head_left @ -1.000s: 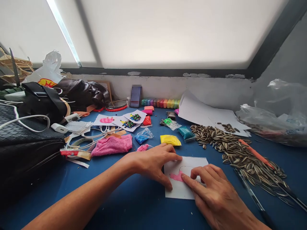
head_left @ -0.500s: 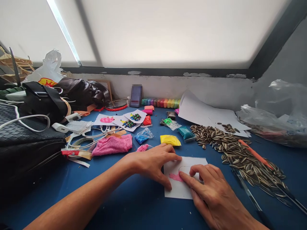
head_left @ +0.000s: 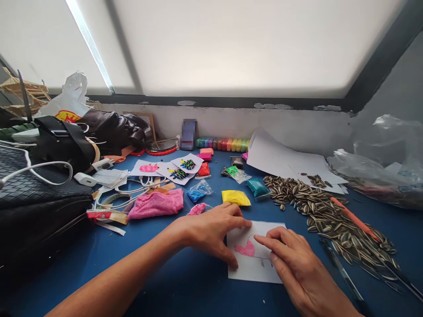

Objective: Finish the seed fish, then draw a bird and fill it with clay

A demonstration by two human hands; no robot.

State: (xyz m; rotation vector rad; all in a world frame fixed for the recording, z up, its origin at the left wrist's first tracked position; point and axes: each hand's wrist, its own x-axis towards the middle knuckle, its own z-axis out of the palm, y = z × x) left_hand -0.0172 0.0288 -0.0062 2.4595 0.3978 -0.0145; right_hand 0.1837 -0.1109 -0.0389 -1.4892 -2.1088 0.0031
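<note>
A small white sheet (head_left: 243, 272) lies on the blue table, bearing a pencil outline with short leg lines. Pink modelling clay (head_left: 245, 249) is spread flat over the left part of that outline. My left hand (head_left: 214, 231) rests at the sheet's left side, thumb and fingers spread, pressing its edge down. Over the right half is my right hand (head_left: 297, 264), index finger stretched out just beside the clay's upper right edge. Its thumb is apart from the index finger and nothing shows between them. Part of the outline is hidden under this hand.
Beyond my hands lie a yellow clay packet (head_left: 235, 198), a blue packet (head_left: 199, 190) and a teal packet (head_left: 257, 189). Sunflower seeds (head_left: 317, 202) and a pen (head_left: 340, 266) are at right. A pink cloth (head_left: 157, 204), cables and a black bag (head_left: 39, 211) are at left.
My right hand has lifted back and shifted slightly right, uncovering more of the pink clay and the drawn leg lines. The clay patch looks taller and rounder. My left hand holds its place.
</note>
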